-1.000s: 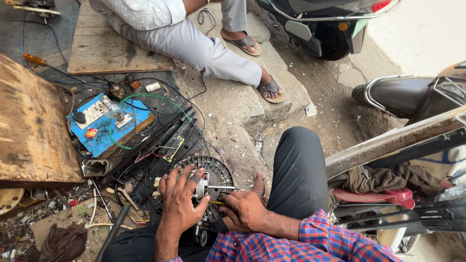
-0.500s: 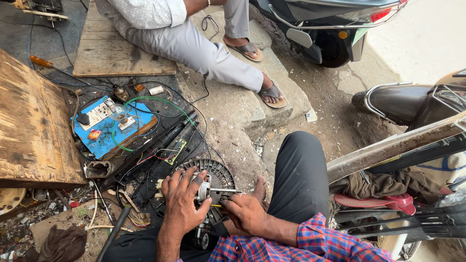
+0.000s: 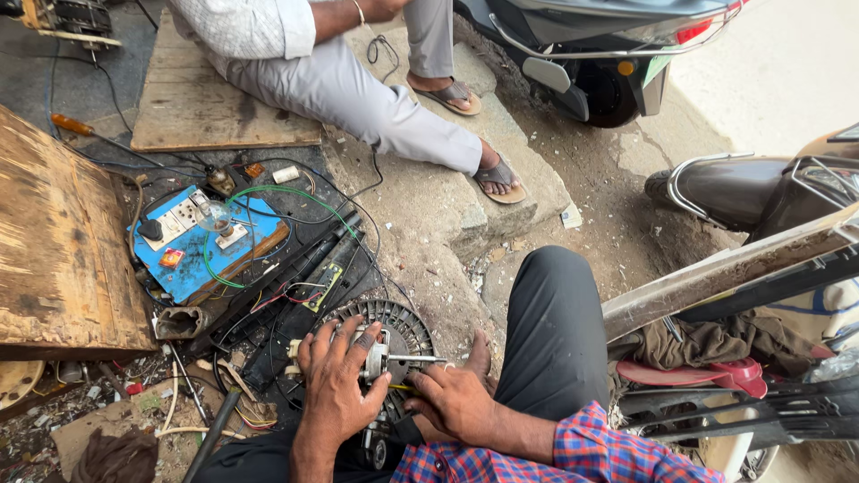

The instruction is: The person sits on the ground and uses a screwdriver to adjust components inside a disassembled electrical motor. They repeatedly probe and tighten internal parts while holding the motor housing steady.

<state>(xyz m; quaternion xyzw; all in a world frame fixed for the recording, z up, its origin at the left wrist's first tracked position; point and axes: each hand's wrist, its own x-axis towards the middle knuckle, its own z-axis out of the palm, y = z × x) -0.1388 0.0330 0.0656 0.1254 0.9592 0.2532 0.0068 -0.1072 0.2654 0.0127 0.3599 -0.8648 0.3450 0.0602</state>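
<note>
Your sleeve (image 3: 573, 452): red-blue plaid.
Your trousers (image 3: 555, 331): black.
Board (image 3: 201, 246) at ten o'clock: blue.
Wire (image 3: 295, 199): green.

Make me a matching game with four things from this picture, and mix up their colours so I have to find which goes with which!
Things:
1. switch board
2. screwdriver handle
3. looped wire
4. fan motor shaft

Colours:
A. green
B. silvery metal
C. blue
D. orange

Pairs: 1-C, 2-D, 3-A, 4-B. The left hand rests on the motor; the right hand sits beside it.
</note>
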